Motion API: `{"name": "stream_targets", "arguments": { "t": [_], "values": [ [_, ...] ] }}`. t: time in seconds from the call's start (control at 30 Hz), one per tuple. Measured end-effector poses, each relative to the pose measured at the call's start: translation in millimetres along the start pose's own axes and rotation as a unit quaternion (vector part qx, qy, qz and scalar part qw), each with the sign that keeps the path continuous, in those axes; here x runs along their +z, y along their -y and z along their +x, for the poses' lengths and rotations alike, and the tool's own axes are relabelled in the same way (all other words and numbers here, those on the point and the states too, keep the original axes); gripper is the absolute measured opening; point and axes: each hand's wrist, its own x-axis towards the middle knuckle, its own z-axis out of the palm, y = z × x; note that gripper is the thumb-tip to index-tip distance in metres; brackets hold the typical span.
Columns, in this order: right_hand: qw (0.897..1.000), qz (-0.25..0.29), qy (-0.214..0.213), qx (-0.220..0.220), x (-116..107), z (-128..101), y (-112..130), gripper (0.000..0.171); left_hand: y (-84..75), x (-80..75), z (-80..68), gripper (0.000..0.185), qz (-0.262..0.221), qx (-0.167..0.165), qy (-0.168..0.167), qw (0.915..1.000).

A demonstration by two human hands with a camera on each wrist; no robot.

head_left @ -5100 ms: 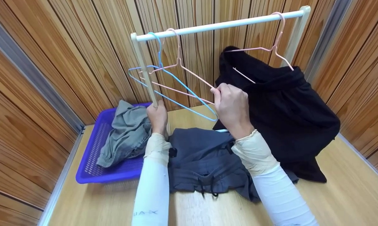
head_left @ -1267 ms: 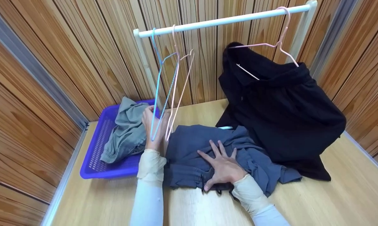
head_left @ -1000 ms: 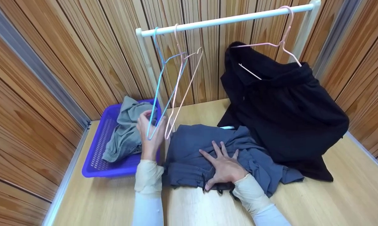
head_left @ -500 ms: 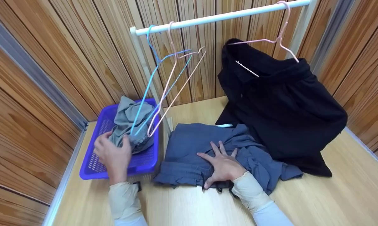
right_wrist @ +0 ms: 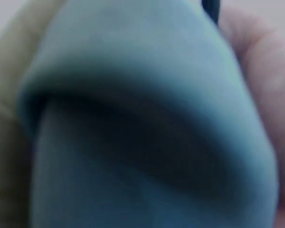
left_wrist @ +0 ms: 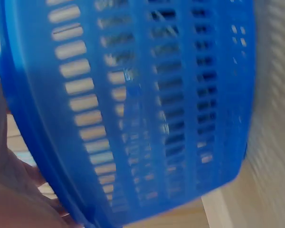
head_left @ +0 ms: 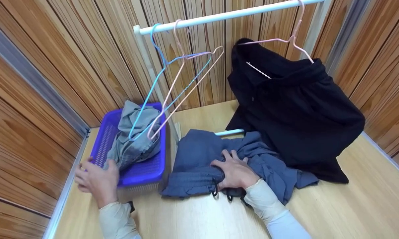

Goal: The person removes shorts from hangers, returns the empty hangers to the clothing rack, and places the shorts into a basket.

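Observation:
Dark blue-grey drawstring pants (head_left: 196, 149) lie on the table, rumpled toward the right. My right hand (head_left: 235, 171) grips their cloth with bent fingers near the waistband. In the right wrist view a raised fold of blue-grey fabric (right_wrist: 147, 52) fills most of the frame, blurred. At the left stands a purple plastic basket (head_left: 158, 171), with a crumpled grey-green garment (head_left: 143, 119) in it. My left hand (head_left: 98, 179) is at the basket's near left corner, thumb and fingers apart. The left wrist view shows its fingers (left_wrist: 33, 175) along the rim of the basket, which looks blue there.
A white rack's top bar (head_left: 219, 16) spans the back. From it hang a blue hanger (head_left: 148, 99) and a pink hanger (head_left: 172, 84), both reaching over the basket. Black pants (head_left: 305, 109) hang at right on another pink hanger (head_left: 295, 35). Wood-patterned walls (head_left: 43, 83) enclose the table.
My left hand has left the rack post and come round to the basket's near left corner. The hangers swung round. My right hand, lately spread flat on the pants, has bunched and dragged their cloth nearer.

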Motion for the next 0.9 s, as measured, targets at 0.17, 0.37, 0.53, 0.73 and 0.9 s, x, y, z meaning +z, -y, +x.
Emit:
{"name": "stream_targets", "arguments": {
  "t": [0.17,0.37,0.53,0.73,0.9],
  "values": [
    [1.000,0.006,0.001,-0.003,-1.3,-2.3,1.8,0.073,10.4,-11.5,7.0,0.065,-0.014,-0.054,0.005,0.9984],
    [1.000,0.012,0.009,0.000,-4.5,-5.4,2.0,0.069,25.9,-15.0,10.3,0.067,-0.018,-0.095,0.021,0.9951],
    [1.000,0.000,0.007,-0.009,-7.4,-5.7,-0.6,0.069,34.2,-11.4,12.6,0.067,-0.031,-0.100,0.009,0.9944],
    [0.999,-0.002,0.006,-0.046,-10.3,-7.3,-6.1,0.062,37.8,-9.1,14.7,0.068,-0.090,-0.112,0.025,0.9894],
    [0.992,-0.026,-0.027,-0.121,-9.0,-3.7,-10.9,0.030,42.0,-9.6,16.6,0.067,-0.111,-0.118,0.032,0.9863]
  ]
}}
